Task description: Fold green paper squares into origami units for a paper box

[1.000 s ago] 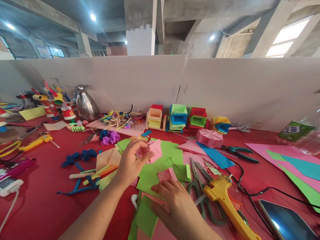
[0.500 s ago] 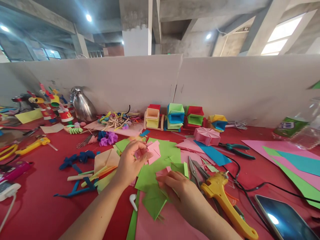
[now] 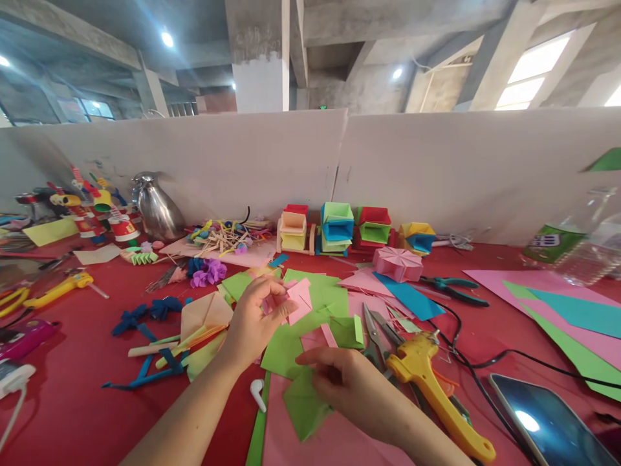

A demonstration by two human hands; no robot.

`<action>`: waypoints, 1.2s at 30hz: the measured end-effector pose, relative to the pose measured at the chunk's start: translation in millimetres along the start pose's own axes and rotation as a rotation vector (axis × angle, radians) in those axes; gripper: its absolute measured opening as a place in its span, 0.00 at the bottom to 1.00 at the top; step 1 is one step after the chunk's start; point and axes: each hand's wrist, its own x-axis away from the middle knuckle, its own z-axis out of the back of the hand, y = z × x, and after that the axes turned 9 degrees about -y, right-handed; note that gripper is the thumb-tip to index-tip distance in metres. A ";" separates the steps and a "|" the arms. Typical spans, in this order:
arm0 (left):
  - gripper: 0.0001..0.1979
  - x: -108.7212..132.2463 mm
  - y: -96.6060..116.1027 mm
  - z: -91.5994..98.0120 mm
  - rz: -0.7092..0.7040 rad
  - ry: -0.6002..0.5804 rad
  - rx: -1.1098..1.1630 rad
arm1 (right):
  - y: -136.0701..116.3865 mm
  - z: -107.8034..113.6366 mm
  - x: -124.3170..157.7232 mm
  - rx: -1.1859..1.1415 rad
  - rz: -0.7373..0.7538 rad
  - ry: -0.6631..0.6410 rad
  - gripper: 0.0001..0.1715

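My left hand (image 3: 257,317) is closed, pinching a small pink folded paper piece (image 3: 299,301) between thumb and fingers above the green sheet. My right hand (image 3: 347,382) is bent over a green folded paper piece (image 3: 303,404), whose right edge lies under its fingers. That piece is tilted and partly covered by the hand. Just beyond the index finger lies another pink folded piece (image 3: 317,336), beside a second green folded piece (image 3: 347,331) on the green paper sheet (image 3: 281,353).
Scissors (image 3: 376,336) and a yellow glue gun (image 3: 422,369) lie right of my hands, with a black cable (image 3: 480,375) and phone (image 3: 538,414) beyond. A white earbud (image 3: 258,395) is between my forearms. Colourful paper boxes (image 3: 337,230) and a metal jug (image 3: 158,207) stand at the back.
My right hand has drawn back toward me from the pink piece on the sheet. The green piece beneath it has shifted slightly right and nearer. My left hand still pinches its pink piece.
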 end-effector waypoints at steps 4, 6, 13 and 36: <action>0.09 -0.1 -0.8 0.4 0.001 -0.005 -0.011 | -5.9 11.7 6.8 0.055 0.067 -0.051 0.22; 0.09 0.1 -1.3 0.1 -0.001 -0.007 -0.013 | -5.2 14.0 6.9 0.141 0.155 -0.012 0.25; 0.09 0.6 -2.7 -0.6 -0.028 -0.004 -0.011 | 4.9 8.6 -1.2 0.297 0.361 -0.090 0.21; 0.11 1.9 0.1 1.8 -0.003 -0.117 0.098 | -9.4 24.3 14.9 0.190 0.302 0.087 0.15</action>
